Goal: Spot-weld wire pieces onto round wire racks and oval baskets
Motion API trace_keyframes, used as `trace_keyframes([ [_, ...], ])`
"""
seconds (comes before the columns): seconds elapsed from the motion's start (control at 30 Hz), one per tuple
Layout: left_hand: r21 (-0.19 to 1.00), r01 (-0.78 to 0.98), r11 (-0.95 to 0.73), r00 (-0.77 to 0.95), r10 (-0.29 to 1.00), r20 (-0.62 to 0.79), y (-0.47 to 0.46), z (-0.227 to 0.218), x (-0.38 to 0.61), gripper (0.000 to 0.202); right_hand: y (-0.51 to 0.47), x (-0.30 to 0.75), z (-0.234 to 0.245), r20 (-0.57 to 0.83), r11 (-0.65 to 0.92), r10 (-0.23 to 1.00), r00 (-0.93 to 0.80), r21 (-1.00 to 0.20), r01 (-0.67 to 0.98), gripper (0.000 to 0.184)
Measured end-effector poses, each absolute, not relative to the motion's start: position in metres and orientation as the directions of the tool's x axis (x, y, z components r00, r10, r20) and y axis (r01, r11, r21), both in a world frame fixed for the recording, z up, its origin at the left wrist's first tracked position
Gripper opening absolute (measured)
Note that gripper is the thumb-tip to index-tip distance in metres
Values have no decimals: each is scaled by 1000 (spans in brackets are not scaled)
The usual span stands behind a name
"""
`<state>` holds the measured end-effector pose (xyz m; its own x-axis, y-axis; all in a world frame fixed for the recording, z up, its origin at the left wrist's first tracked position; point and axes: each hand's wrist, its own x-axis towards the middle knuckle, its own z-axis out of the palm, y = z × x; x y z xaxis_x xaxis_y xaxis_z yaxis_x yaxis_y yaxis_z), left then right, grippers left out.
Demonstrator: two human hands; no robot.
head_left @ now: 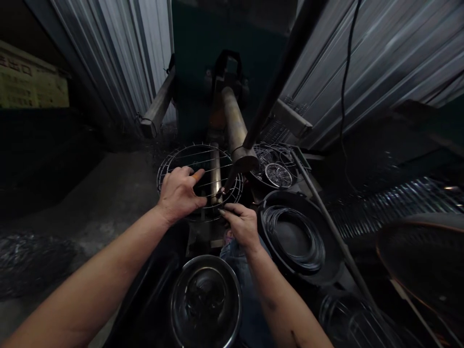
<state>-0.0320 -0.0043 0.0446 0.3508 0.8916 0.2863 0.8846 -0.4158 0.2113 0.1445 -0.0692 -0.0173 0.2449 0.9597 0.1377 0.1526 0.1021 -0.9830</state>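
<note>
Closest to me, below both wrists, sits a steel bowl (206, 299). Just past it, the right hand (241, 224) has its fingers bunched together at the near rim of a round wire rack (203, 153). It seems to be pinching a rim wire, though the dark hides the exact grip. To its left and a little farther out, the left hand (179, 193) lies on top of the rack, fingers curled over the cross wires and pressing down. Right of the right hand stands a black tub (290, 194) with wire rings (293, 232) coiled inside. Beyond the fingertips of both hands, a dark rod (275, 82) slants down to meet the rack over a metal pipe (232, 121) that runs off toward the back wall. As I judge it, the work wants the rack flat and steady at that meeting point. The left palm should bear down, the right should only steer the rim, and every finger belongs well clear of the rod's tip.
</note>
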Motion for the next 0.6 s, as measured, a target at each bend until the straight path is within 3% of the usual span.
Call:
trace_keyframes([
  [0.2, 222, 879, -422, 360, 892, 272, 0, 47, -33, 66, -69, 142, -19, 16, 21, 953, 304, -1000, -14, 17],
  [0.37, 231, 868, -439, 372, 884, 283, 7, 45, -34, 66, -68, 140, -23, 53, 71, 941, 334, -997, -40, 14],
  [0.6, 237, 859, -454, 390, 880, 272, 16, 46, -31, 66, -65, 138, -18, -12, 19, 941, 337, -996, -88, 19],
])
